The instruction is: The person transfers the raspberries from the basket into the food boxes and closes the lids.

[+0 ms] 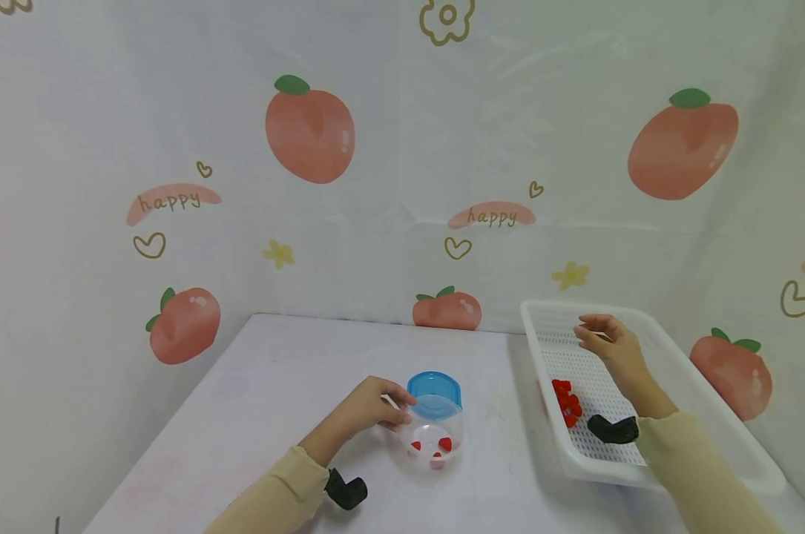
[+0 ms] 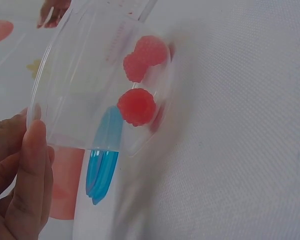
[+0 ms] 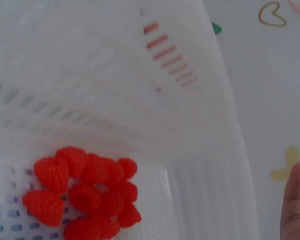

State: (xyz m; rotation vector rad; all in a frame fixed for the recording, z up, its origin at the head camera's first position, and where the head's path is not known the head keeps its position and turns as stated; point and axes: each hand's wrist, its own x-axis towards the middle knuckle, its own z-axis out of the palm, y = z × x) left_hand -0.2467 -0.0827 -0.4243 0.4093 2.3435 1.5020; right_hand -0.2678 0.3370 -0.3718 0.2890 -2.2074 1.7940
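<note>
My left hand (image 1: pixel 378 404) pinches the rim of a clear plastic tub (image 2: pixel 75 85) between thumb and fingers. At the bottom of the tub lie three red raspberries (image 2: pixel 137 106). Just behind it on the table is a blue lid (image 1: pixel 435 387). My right hand (image 1: pixel 616 352) hovers above a white perforated basket (image 1: pixel 538 363), fingers loosely bent and nothing in them. Several raspberries (image 3: pixel 90 192) are heaped against one side of the basket floor; the right wrist view shows only part of that hand's fingers, at the right edge.
The basket stands at the right of the white-covered table (image 1: pixel 295 356), its high walls around the raspberries. A printed curtain (image 1: pixel 389 163) with peach pictures hangs behind. Black wrist mounts (image 1: pixel 346 491) sit on both forearms.
</note>
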